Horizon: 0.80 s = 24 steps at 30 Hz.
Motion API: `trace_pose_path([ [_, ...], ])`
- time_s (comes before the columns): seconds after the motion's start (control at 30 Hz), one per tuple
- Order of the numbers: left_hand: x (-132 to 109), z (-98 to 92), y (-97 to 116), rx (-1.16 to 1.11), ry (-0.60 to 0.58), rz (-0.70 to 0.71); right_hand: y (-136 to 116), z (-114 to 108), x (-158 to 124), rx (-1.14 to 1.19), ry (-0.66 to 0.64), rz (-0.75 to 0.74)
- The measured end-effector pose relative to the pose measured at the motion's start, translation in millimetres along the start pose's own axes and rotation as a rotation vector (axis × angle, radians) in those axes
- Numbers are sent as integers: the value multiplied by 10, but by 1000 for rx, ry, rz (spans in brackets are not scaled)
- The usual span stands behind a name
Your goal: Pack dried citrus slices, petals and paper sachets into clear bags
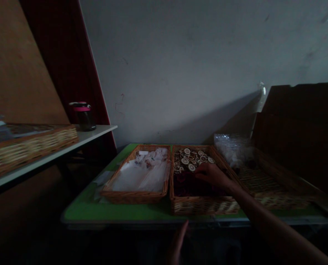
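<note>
My right hand (215,176) reaches into the middle wicker basket (205,206), its fingers bent down and together over a heap of dark red, cloth-like material (184,184). What sits between the fingertips is too dark to make out. Behind the fingertips, in the same basket, lie many pale, round, dark-rimmed discs (191,167) resembling wood slices. My left hand (178,241) hangs low in front of the table edge, seen edge-on with fingers stretched and nothing visible in it; its lower part is lost in shadow.
On the green table (81,206), a left basket (136,198) holds white sheets and clear bags (150,173). At right stand another wicker basket (274,200), plastic bags (233,147) and a dark cardboard box (299,136). A bottle (86,119) stands on the white side shelf (97,133).
</note>
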<state>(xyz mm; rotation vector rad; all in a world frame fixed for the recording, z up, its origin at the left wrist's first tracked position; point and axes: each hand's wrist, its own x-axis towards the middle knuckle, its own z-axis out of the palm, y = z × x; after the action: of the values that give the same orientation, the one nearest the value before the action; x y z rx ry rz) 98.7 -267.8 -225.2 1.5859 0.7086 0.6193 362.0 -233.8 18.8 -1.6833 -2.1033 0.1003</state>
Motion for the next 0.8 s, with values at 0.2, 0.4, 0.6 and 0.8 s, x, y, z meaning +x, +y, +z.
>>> trace_pose_path([
  [0.2,186,194,-27,7,99,-131,-337,213,394,-220,-225,-199],
  [0.4,104,53,11,33,114,-146,-444,394,562,-273,-346,-235],
  [0.6,70,-88,140,57,73,-84,-438,279,464,-284,-378,-348],
  [0.8,168,-145,408,42,50,-99,-311,214,376,-170,-199,-351],
])
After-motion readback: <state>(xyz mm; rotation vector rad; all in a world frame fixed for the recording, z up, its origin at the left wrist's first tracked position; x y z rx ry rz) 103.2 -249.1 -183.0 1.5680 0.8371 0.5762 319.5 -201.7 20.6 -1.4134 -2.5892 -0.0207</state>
